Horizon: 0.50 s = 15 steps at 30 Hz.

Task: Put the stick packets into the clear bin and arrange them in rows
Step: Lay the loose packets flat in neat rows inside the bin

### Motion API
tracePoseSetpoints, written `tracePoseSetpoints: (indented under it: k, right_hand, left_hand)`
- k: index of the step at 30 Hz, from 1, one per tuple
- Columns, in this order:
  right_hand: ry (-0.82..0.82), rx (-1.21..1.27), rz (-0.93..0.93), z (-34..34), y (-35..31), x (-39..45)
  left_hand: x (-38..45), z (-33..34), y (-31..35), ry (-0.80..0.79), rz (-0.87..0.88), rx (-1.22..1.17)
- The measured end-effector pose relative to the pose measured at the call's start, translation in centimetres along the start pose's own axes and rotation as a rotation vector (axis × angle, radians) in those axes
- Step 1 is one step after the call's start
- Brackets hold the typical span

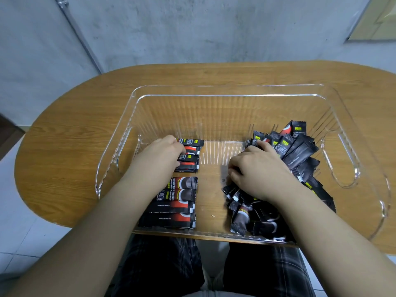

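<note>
A clear ribbed plastic bin (225, 97) stands on a wooden table. Inside at the left, black-and-red stick packets lie flat in two neat rows: a far row (190, 155) and a near row (173, 204). My left hand (160, 155) rests on the far row, fingers pressed onto its packets. At the right a loose heap of the same packets (297, 151) fills that side of the bin. My right hand (255, 170) is down in this heap, fingers curled around several packets.
The oval wooden table (64, 146) holds only the bin; its near edge runs just under the bin. A bare strip of bin floor (212, 185) lies between the rows and the heap. A grey wall is behind, and checked trousers show below.
</note>
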State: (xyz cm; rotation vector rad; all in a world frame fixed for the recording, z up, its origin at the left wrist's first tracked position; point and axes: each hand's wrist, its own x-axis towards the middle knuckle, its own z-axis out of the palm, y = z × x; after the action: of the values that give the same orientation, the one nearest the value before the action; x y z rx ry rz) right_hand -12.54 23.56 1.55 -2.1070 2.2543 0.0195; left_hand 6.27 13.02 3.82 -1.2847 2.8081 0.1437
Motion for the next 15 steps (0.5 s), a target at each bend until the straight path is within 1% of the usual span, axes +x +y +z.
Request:
tracePoseSetpoints:
  k: [3,12,15]
  right_hand:
    - [0.003,-0.002,-0.003,-0.04,0.01,-0.06]
    - [0.002,-0.002,-0.007,-0.14,0.0,0.03]
    - [0.001,0.002,-0.006,-0.13,-0.03,-0.07]
  left_hand:
    - [0.63,1.0,0.0,-0.077,-0.035,0.014]
    - [1.31,0.85,0.17,-0.098,-0.069,-0.007]
    - [1.24,1.12,0.12,-0.047,-0.075,-0.013]
